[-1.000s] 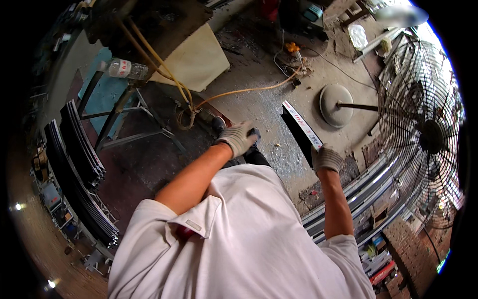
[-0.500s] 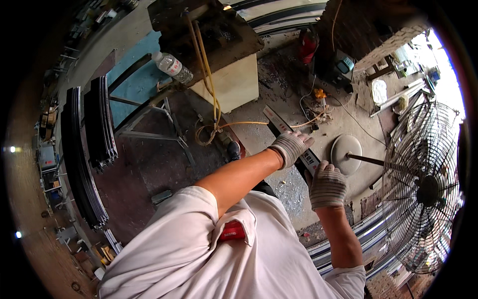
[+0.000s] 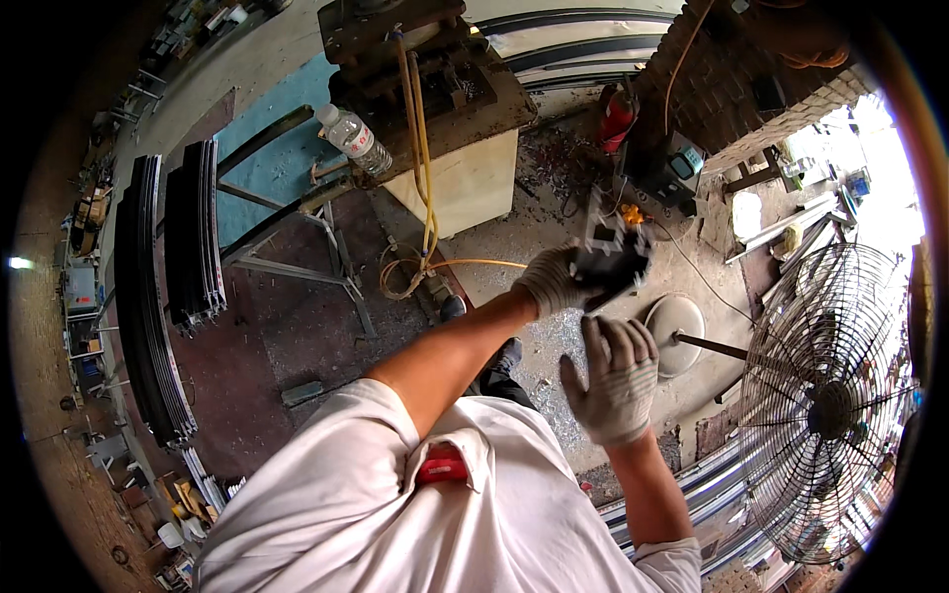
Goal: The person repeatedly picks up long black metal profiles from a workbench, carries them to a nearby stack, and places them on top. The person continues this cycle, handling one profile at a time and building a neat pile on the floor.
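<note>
My left hand [image 3: 552, 282], in a striped knit glove, grips a black metal profile [image 3: 613, 262] in front of me. Motion smears the profile, which is turned so that it looks short, with pale notched shapes at its far end. My left fingertips are mostly hidden behind it. Just nearer to me, my right hand [image 3: 618, 383] wears the same kind of glove and holds nothing. Its fingers are raised and the thumb stands apart, clear of the profile.
A caged fan [image 3: 828, 410] with a round base [image 3: 676, 334] stands at right. Ahead are a machine stand [image 3: 460, 183] with yellow hoses [image 3: 420, 148] and a plastic bottle [image 3: 354, 138]. Bundled black profiles [image 3: 143, 306] lie at left; a red extinguisher [image 3: 615, 117] stands at the back.
The profile has swung from lying lengthwise under both hands to a foreshortened, blurred position. My right hand has let go and opened; my left hand has shifted slightly left with the profile.
</note>
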Motion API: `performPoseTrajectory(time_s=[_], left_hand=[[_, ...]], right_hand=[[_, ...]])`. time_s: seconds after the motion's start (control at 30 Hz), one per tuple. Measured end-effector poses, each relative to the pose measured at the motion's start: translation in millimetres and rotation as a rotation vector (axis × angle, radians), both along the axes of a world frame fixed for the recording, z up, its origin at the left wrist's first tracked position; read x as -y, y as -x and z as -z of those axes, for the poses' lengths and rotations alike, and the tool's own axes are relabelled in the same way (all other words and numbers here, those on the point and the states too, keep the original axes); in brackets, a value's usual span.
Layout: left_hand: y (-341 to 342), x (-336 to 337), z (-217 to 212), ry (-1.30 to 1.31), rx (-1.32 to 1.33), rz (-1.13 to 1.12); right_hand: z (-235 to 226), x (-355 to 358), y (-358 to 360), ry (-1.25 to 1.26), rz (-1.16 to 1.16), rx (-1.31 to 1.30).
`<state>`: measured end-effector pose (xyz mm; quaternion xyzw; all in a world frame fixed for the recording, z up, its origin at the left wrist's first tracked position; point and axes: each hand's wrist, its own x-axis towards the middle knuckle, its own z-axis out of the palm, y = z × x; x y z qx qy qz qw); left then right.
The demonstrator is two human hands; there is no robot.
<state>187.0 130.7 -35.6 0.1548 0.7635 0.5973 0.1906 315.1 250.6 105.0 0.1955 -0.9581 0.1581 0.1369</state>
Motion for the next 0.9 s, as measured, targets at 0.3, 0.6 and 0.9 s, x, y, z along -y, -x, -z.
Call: performPoseTrajectory(time_s=[0.3, 0.6, 0.9], left_hand=[[51, 39, 8, -0.311, 0.145, -0.294], [93, 77, 13, 0.002, 0.394, -0.626], [123, 80, -4, 0.161, 0.365, -0.657]], right_hand=[[170, -68, -26, 0.253, 0.382, 0.315], [173, -59, -43, 0.808, 0.325, 0.622], [147, -42, -18, 0.983, 0.357, 0.606]])
